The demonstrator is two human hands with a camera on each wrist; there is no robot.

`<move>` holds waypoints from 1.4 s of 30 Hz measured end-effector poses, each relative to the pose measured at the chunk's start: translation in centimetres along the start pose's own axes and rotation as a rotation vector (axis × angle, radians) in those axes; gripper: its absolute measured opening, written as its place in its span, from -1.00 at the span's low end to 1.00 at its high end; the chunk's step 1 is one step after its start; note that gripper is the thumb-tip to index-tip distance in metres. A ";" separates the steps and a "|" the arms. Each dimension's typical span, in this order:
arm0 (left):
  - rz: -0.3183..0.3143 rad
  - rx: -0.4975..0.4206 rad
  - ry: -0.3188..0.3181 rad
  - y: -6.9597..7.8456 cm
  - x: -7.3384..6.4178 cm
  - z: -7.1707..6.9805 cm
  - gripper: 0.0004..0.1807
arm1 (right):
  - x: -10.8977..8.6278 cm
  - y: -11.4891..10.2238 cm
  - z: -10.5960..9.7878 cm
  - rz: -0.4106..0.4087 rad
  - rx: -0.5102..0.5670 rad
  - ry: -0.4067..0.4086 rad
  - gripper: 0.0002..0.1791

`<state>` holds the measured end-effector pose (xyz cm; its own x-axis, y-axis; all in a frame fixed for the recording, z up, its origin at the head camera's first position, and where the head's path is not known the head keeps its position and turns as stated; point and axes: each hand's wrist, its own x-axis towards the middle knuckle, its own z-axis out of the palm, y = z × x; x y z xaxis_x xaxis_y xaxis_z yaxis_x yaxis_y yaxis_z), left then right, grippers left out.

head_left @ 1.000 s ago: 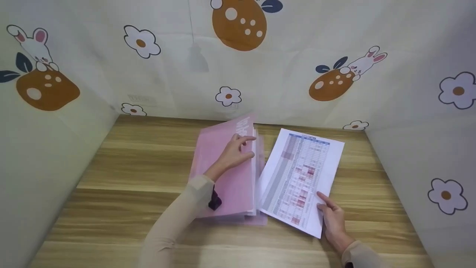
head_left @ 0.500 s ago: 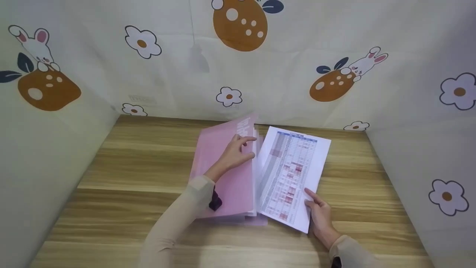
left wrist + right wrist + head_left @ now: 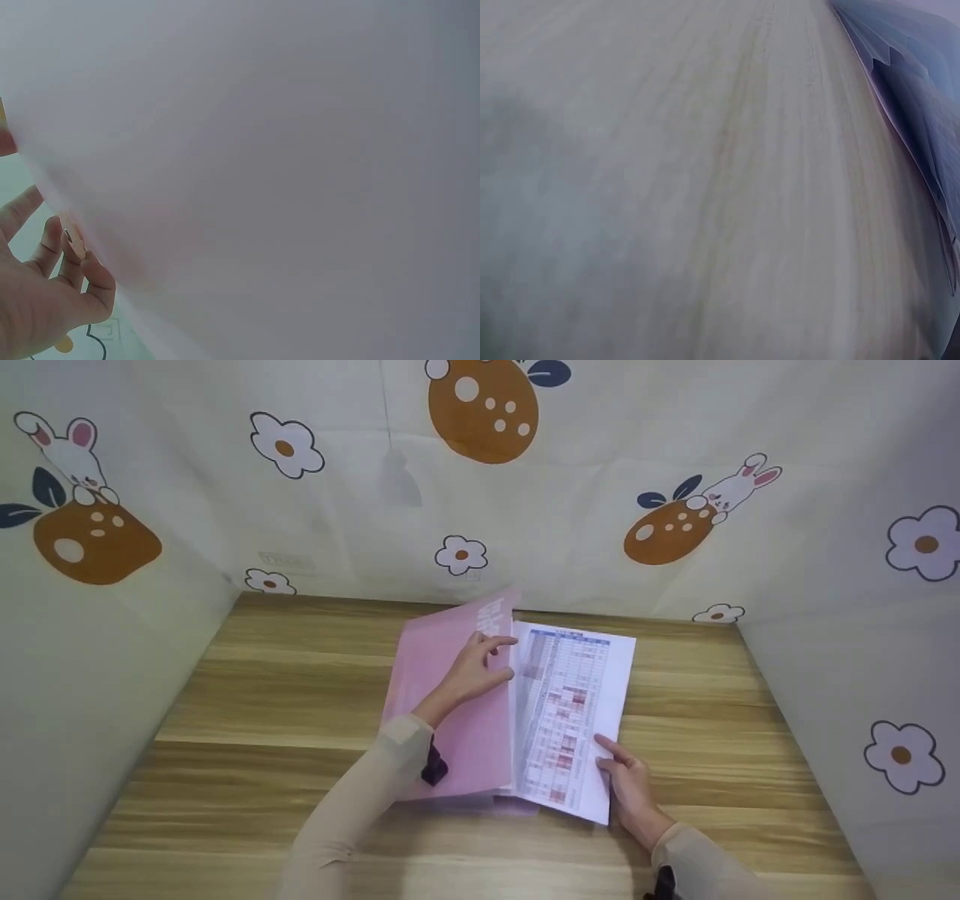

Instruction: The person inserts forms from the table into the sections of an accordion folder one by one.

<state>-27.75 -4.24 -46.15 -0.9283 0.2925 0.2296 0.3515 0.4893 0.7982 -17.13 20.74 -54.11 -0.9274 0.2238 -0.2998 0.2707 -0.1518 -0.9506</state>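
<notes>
A pink display folder (image 3: 450, 675) lies partly open on the table, its front cover raised along the right edge. My left hand (image 3: 471, 666) reaches across the cover and holds its right edge between thumb and fingers. In the left wrist view, that hand (image 3: 52, 289) is at the edge of a broad pale sheet (image 3: 262, 187). My right hand (image 3: 634, 787) pinches the lower right edge of a white paper (image 3: 559, 720) printed with a coloured table. The paper's left edge goes in behind the folder cover and is hidden there.
The wood-grain table (image 3: 262, 720) ends at a pale cloth wall (image 3: 360, 540) with rabbits, flowers and orange fruits. Cloth also stands at both sides. In the right wrist view, the blurred table (image 3: 705, 180) fills most of the frame, with clear plastic sleeves (image 3: 922, 97) at upper right.
My right hand has moved left with the printed paper, bringing its left edge behind the folder cover. My left hand has stayed in place at the cover's edge.
</notes>
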 end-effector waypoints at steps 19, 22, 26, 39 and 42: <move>-0.001 0.022 -0.005 -0.1 0.0 0.1 -0.48 | 2.1 -0.7 1.1 -0.026 -0.084 -0.060 -0.54; 0.002 0.015 -0.002 -0.1 0.1 0.1 -0.48 | 2.2 -0.7 0.6 -0.036 -0.117 -0.047 -0.55; -0.010 0.013 -0.008 0.0 0.1 0.1 -0.48 | 2.7 -0.7 0.0 -0.049 -0.185 -0.025 -0.55; -0.038 0.016 -0.020 0.1 0.2 0.0 -0.46 | 2.5 -0.5 -0.5 -0.068 -0.289 0.011 -0.58; -0.036 0.010 -0.020 0.0 0.1 0.0 -0.45 | 2.8 -0.6 -0.2 -0.062 -0.284 0.000 -0.57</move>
<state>-27.80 -4.19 -46.11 -0.9378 0.2910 0.1895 0.3192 0.5079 0.8001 -19.79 21.64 -54.40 -0.9443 0.2245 -0.2407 0.2752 0.1376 -0.9515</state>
